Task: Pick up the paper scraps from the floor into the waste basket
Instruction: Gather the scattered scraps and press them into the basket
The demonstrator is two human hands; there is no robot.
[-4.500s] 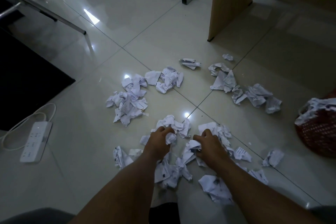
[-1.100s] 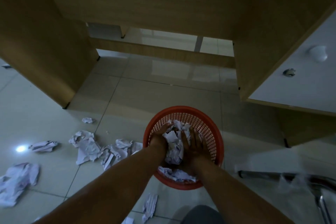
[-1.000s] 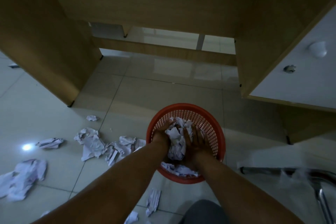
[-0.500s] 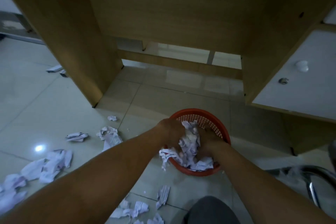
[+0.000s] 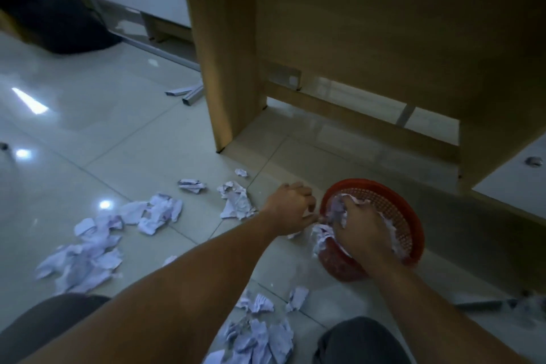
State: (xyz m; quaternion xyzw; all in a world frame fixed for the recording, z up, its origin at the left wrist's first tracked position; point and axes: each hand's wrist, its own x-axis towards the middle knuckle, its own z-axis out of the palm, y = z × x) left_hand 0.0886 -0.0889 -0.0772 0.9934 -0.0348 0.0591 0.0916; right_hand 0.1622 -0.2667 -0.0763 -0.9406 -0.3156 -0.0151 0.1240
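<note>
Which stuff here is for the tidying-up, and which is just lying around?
For the job:
paper scraps on the floor
red waste basket
paper wad in it, gripped by the right hand
left hand beside the basket

Just lying about:
wooden desk
metal bars
dark bundle

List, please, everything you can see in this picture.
red plastic mesh waste basket: one, red, on the floor before the desk
white crumpled paper scraps: many, white, strewn on the floor left of the basket; more inside it
light wooden desk: one, tan, behind the basket
glossy floor tiles: several, pale, underneath
grey trouser knees: two, grey, bottom edge
left hand: one, curled, beside the basket's left rim
right hand: one, inside the basket, gripping paper
</note>
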